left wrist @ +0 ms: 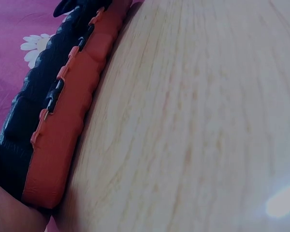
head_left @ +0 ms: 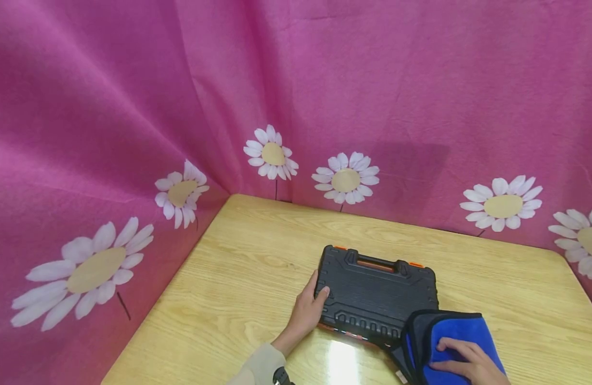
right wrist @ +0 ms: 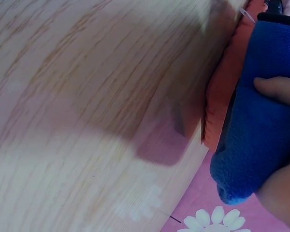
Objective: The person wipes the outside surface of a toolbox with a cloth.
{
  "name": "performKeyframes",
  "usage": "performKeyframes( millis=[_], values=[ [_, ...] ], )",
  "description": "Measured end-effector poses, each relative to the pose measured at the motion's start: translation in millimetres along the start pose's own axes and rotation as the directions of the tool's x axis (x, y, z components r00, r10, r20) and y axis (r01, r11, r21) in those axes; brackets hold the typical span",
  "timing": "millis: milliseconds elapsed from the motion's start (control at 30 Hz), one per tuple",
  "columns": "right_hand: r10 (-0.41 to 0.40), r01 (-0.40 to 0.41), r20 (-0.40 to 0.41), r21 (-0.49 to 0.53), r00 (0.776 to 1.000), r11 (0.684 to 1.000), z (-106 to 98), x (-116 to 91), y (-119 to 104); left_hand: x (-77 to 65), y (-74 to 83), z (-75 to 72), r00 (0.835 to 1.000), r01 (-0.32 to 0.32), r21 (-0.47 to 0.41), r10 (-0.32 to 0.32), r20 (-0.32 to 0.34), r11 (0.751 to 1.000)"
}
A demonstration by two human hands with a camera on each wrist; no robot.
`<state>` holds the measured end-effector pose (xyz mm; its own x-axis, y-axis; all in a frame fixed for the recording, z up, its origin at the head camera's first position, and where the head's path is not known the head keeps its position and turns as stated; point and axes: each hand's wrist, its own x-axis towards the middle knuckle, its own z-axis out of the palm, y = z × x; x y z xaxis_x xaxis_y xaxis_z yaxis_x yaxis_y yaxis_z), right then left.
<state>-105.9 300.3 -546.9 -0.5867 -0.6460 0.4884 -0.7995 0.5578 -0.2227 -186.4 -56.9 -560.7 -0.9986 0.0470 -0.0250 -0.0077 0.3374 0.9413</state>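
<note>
A black plastic tool case [head_left: 375, 294] with an orange lower half lies flat on the table, its carry handle at the far side. My left hand [head_left: 305, 310] grips its left end, thumb on the lid and the other fingers along the side. In the left wrist view, the case's front side [left wrist: 63, 125] shows latches along the seam. A blue cloth [head_left: 461, 342] with black edging covers the near right corner of the case. My right hand [head_left: 469, 361] holds this cloth with bent fingers; in the right wrist view, the cloth [right wrist: 266, 111] lies against the case's orange side [right wrist: 227, 87].
The light wooden table [head_left: 238, 251] extends around the case, with a bright reflection [head_left: 343, 363] near its front. A pink curtain [head_left: 373, 80] printed with white daisies hangs along the left and back edges. A dark watch [head_left: 281, 376] is on my left wrist.
</note>
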Motion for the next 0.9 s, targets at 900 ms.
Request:
performKeyframes(
  millis=[900],
  values=[
    [0.617, -0.628, 0.221, -0.025, 0.755, 0.778, -58.8, 11.1, -3.4, -1.9, 2.2, 0.9, 1.0, -0.026, -0.002, 0.026, 0.0, 1.0]
  ],
)
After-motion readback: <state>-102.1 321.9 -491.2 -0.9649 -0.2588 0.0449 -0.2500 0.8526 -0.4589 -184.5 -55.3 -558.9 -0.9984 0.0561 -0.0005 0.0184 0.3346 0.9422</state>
